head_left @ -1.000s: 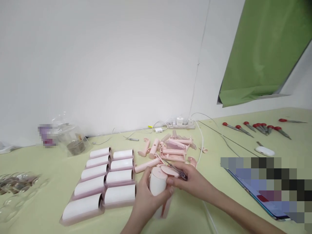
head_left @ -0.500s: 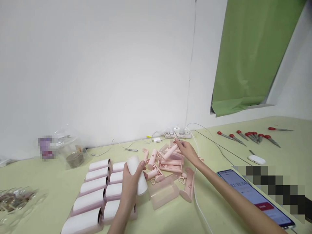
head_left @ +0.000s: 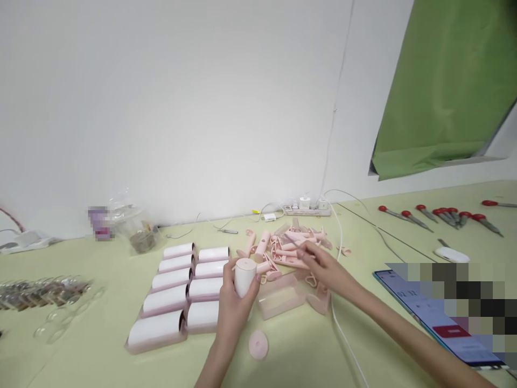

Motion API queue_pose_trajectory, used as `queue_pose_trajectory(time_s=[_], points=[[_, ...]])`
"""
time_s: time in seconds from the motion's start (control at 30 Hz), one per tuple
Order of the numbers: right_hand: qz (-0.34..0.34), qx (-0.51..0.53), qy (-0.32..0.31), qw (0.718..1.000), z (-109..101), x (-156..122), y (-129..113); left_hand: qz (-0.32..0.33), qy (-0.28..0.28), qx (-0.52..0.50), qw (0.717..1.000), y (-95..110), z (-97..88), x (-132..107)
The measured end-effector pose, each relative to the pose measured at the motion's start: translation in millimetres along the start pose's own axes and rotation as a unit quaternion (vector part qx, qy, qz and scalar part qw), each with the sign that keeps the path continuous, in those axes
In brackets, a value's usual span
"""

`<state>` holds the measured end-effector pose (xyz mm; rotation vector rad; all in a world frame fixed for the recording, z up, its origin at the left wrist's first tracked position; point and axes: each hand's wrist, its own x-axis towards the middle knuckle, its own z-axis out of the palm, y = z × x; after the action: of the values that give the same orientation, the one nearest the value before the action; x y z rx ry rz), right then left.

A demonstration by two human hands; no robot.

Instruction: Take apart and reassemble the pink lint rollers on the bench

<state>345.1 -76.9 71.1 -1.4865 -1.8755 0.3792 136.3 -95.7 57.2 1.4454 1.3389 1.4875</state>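
Observation:
My left hand (head_left: 234, 307) is closed around a white paper roll (head_left: 244, 276), held upright with its end toward me. My right hand (head_left: 325, 269) reaches over a heap of pink plastic handle parts (head_left: 287, 245) and pinches a thin metal tool (head_left: 294, 241) at the heap's near edge. A clear pink cover (head_left: 280, 294) lies between both hands. A round pink cap (head_left: 258, 344) lies on the table below my left hand. Several white rolls in pink cases (head_left: 177, 295) stand in two rows to the left.
A phone (head_left: 436, 318) lies at the right by my forearm. Red-handled screwdrivers (head_left: 440, 215) and a white case (head_left: 451, 254) lie at far right. A power strip (head_left: 307, 207) with cables sits against the wall. A plastic bag (head_left: 135, 229) and glassy items (head_left: 44, 296) are at left.
My left hand turned the roll upright and drew it nearer. My right hand pulled back from the far side of the pink heap to its near edge. A round pink cap now lies on the table.

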Motion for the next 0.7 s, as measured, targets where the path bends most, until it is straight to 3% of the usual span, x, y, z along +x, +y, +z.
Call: queue_pose_trajectory(time_s=[0.07, 0.13, 0.23, 0.33, 0.4, 0.5, 0.6, 0.7], points=[[-0.126, 0.029, -0.046, 0.991, 13, -24, -18, -0.002, 0.014, -0.022, 1.000, -2, -0.1, -1], [-0.252, -0.007, -0.109, 0.962, 30, -42, -32, -0.003, 0.039, -0.049, 0.998, -3, -2.6, -1], [-0.334, -0.131, -0.188, 0.914, 58, -58, -42, 0.001, 0.072, -0.088, 0.993, -5, -8.5, 1], [-0.313, -0.180, -0.234, 0.903, 75, -63, -42, 0.004, 0.073, -0.110, 0.991, -6, -12.6, 2], [-0.294, -0.123, -0.238, 0.918, 72, -60, -37, 0.004, 0.068, -0.108, 0.992, -7, -13.6, 3], [-0.232, -0.014, -0.162, 0.959, 51, -49, -30, -0.002, 0.058, -0.093, 0.994, -7, -12.8, 1], [-0.164, 0.004, -0.086, 0.983, 28, -36, -25, 0.005, 0.025, -0.039, 0.999, -7, -10.5, -3], [-0.109, 0.040, -0.084, 0.990, 18, -32, -23, 0.063, -0.023, 0.079, 0.995, -7, -8.2, -8]])
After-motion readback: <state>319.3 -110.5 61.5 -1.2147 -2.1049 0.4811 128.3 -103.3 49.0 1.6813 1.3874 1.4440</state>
